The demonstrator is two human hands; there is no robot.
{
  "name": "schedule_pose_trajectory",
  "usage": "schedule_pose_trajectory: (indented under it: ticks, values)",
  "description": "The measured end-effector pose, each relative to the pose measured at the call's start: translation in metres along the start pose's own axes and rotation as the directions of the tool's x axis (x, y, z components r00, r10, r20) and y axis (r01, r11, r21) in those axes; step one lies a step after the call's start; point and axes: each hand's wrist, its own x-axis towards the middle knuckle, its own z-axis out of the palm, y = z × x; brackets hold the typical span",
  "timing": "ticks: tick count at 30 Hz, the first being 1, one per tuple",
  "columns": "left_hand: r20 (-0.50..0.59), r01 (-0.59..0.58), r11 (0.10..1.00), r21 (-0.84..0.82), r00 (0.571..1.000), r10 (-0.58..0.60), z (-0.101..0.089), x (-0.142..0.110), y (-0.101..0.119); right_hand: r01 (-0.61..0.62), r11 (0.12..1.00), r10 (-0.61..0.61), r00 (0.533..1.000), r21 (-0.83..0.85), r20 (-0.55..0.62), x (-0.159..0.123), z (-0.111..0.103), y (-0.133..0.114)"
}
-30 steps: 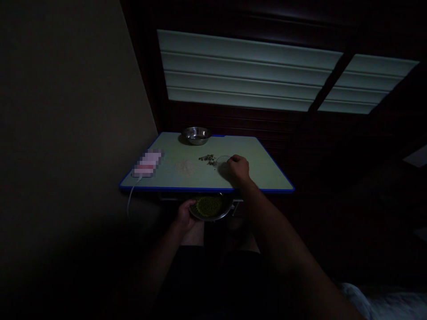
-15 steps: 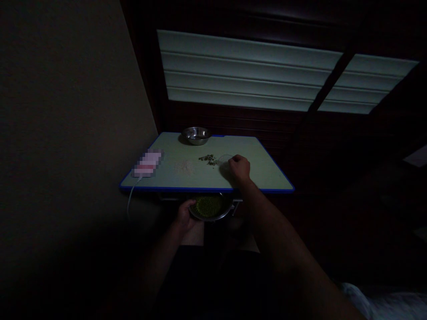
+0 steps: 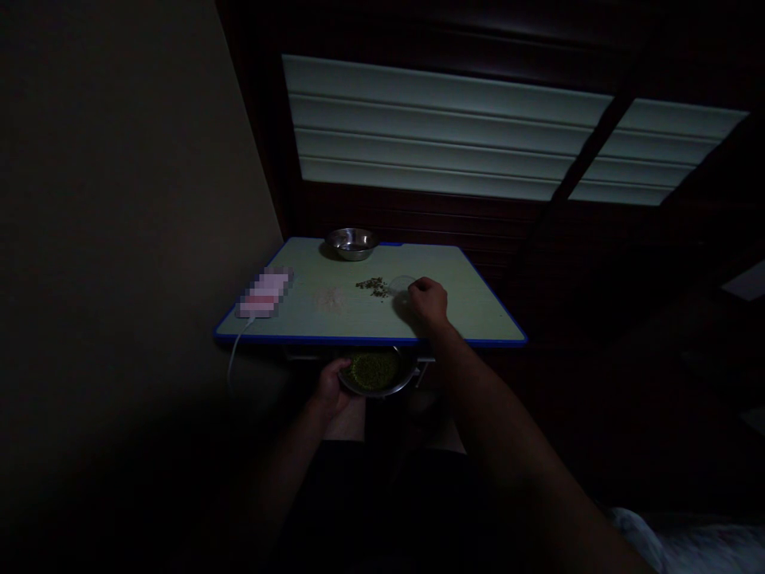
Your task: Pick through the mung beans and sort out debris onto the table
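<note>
My left hand grips the left rim of a metal bowl, thumb on top, below the table's front edge. Small green beans, like mung beans, cover the bowl's bottom. Over the table, my right hand is closed at the right edge of a clear, shallow round dish; the fingertips are partly hidden. Just left of the dish lies a loose scatter of dark bits. A pale patch of fine grains spreads farther left.
An empty-looking steel bowl stands at the back of the pale, blue-edged table. At the left end lies a blurred pink phone-like object with a white cable hanging down. A wall rises on the left; dark panelled doors stand behind.
The right hand and the clear dish have shifted very slightly. My left hand and the bowl of beans hold still.
</note>
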Motion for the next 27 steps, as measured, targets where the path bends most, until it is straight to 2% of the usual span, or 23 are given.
schedule_pose_trajectory:
  ticks: [8, 27]
  values:
    - [0.004, -0.001, 1.0, -0.012, 1.0, 0.001, -0.0004, 0.0015, -0.0002, 0.014, 1.0, -0.014, 0.999, 0.003, 0.047, 0.0011, 0.0013, 0.0007]
    - [0.017, -0.008, 1.0, -0.016, 1.0, 0.008, -0.004, 0.0003, -0.0001, -0.044, 0.998, 0.043, 0.999, -0.036, -0.017, -0.001, -0.0032, -0.0018]
